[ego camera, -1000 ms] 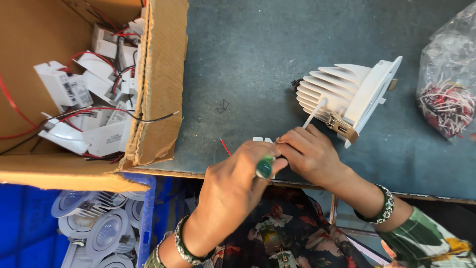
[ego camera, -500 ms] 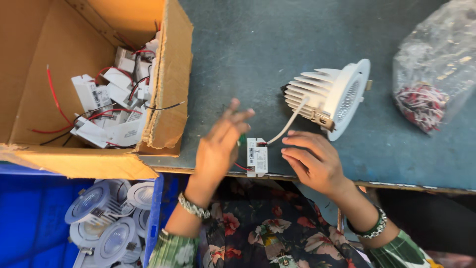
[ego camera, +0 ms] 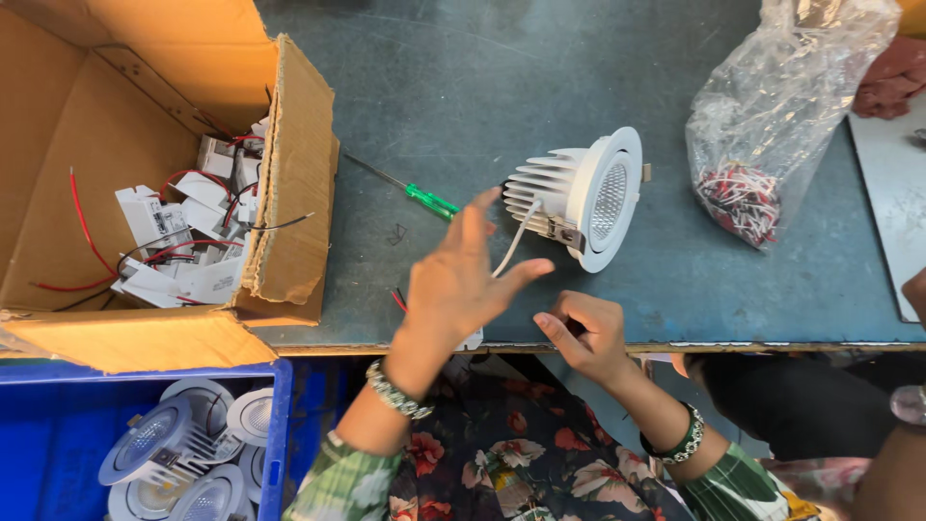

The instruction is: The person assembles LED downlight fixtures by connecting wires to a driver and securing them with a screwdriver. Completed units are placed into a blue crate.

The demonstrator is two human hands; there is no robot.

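I note left hand [ego camera: 461, 280] spread open, empty, just short of the green screwdriver [ego camera: 405, 188] lying on the table [ego camera: 463, 87]; right hand [ego camera: 588, 336] loosely curled at the edge, contents unclear, white downlight [ego camera: 584, 198] just beyond.

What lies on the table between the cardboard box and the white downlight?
In the head view, a green-handled screwdriver lies on the table between the cardboard box and the white downlight; the open left hand hovers just below it.

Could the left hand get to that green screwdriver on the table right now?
Probably yes: the left hand is open and empty, the green screwdriver lies just beyond its fingertips on the table, and nothing sits between them.
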